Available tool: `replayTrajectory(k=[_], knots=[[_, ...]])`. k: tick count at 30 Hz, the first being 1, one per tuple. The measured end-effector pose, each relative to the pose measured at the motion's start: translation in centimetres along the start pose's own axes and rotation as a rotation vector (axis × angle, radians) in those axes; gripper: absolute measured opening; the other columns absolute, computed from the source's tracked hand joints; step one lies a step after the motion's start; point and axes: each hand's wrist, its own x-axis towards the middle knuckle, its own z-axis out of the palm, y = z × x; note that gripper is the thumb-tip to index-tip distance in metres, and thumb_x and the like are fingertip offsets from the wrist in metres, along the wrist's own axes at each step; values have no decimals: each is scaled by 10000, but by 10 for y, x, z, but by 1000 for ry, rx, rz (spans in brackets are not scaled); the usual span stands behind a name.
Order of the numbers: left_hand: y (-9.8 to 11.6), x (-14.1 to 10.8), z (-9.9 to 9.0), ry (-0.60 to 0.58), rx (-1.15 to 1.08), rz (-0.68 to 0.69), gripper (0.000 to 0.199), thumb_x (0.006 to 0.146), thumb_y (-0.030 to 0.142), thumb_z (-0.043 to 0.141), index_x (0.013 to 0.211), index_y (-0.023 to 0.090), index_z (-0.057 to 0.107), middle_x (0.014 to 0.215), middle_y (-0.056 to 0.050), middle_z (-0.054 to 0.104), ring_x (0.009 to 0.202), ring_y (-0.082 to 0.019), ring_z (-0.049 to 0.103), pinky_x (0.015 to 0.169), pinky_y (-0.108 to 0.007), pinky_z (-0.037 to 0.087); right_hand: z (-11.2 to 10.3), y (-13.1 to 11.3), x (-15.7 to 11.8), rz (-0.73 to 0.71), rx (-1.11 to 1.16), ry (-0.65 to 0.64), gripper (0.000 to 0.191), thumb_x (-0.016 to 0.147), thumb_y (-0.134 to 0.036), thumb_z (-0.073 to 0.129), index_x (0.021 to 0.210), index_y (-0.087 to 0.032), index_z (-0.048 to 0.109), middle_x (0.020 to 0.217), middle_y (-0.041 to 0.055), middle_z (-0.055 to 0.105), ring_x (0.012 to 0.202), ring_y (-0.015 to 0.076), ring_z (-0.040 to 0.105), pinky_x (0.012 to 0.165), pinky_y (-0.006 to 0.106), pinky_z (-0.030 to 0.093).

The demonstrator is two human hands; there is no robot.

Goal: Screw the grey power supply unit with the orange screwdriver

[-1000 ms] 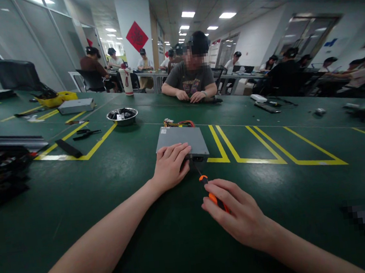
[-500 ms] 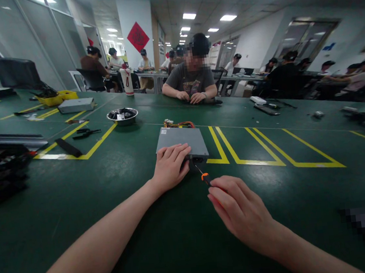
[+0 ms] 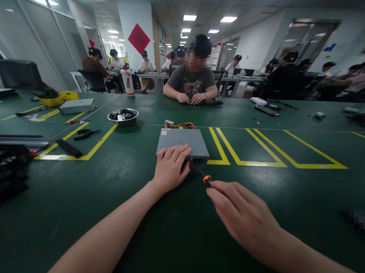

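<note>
A flat grey metal box (image 3: 183,141) lies on the green table, with a socket in its near side and a bundle of coloured cables (image 3: 183,125) behind it. My left hand (image 3: 172,167) rests on the box's near left part, fingers over the top and thumb at the front edge. In my right hand (image 3: 240,206) is a screwdriver (image 3: 207,179) with an orange and black handle, the fingers closed round it. Its thin shaft points up and left toward the box's near side; whether the tip touches is too small to tell.
Left of the box stand a metal bowl (image 3: 123,117) with dark parts, black pieces (image 3: 69,148) and a dark heap (image 3: 2,173). Across the table (image 3: 142,253) sits a person (image 3: 192,81). A white device (image 3: 259,101) lies at the back right.
The screwdriver and my right hand have shifted slightly down, its tip a little lower beside the box's near side. My left hand stays on the box.
</note>
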Motion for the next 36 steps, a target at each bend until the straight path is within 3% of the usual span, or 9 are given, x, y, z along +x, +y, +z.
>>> replayTrajectory(k=[6,9,12,17,21,24,27,31,36], knots=[[0,0,1,-1,0,-6,334,852,257,455,1183,224,482,1247,-20,548,1138,-197,471,905,-391,288,2,-4,1,-10,24,-67,260,808,-77,426,1025,-127,560,1038,136,580,965,228,533,761,355,506],[0,0,2,2,-13,-8,339,850,255,458,1187,227,480,1244,-25,551,1132,-200,474,907,-395,286,3,-4,0,65,-92,-39,279,825,-163,463,1087,-98,532,1042,181,554,855,218,568,640,330,516],[0,0,2,2,-24,-21,340,848,255,461,1186,232,484,1242,-34,552,1128,-210,474,906,-402,285,2,-6,-2,50,-133,-31,279,822,-99,421,1074,-81,539,939,149,589,741,172,570,584,281,497],[1,1,1,-3,-21,-23,329,850,258,456,1176,231,491,1239,-36,553,1122,-214,475,897,-404,291,3,-12,-1,-69,-16,-71,273,795,-38,413,964,-157,592,910,69,633,882,191,549,722,300,500],[1,1,1,-2,-15,-23,327,854,269,453,1176,226,488,1235,-35,556,1120,-212,477,899,-400,288,4,-10,0,-25,20,-47,238,813,-96,436,995,-149,579,1015,125,590,970,221,541,752,341,502],[1,1,0,1,-15,-24,319,856,271,451,1169,223,491,1229,-29,559,1117,-207,480,900,-394,287,4,-7,-1,78,-68,-36,242,848,-221,452,1040,-115,555,1034,169,572,769,180,590,583,286,497],[1,1,0,1,-15,-27,308,857,265,452,1159,221,496,1228,-25,560,1116,-202,479,901,-392,288,4,-6,-1,47,-105,-44,232,858,-162,412,1030,-102,556,952,136,613,610,111,555,516,230,445],[2,1,0,2,-19,-33,301,857,253,452,1153,223,499,1228,-29,560,1118,-204,478,898,-396,288,5,-10,-1,-65,-96,-27,276,817,-46,374,965,-148,585,945,92,651,677,147,555,602,283,448],[2,1,0,4,-17,-31,299,857,257,453,1151,225,496,1230,-24,558,1115,-202,482,895,-393,289,6,-9,0,-31,-44,-30,209,829,-126,440,974,-147,589,971,85,645,723,164,555,635,305,451]])
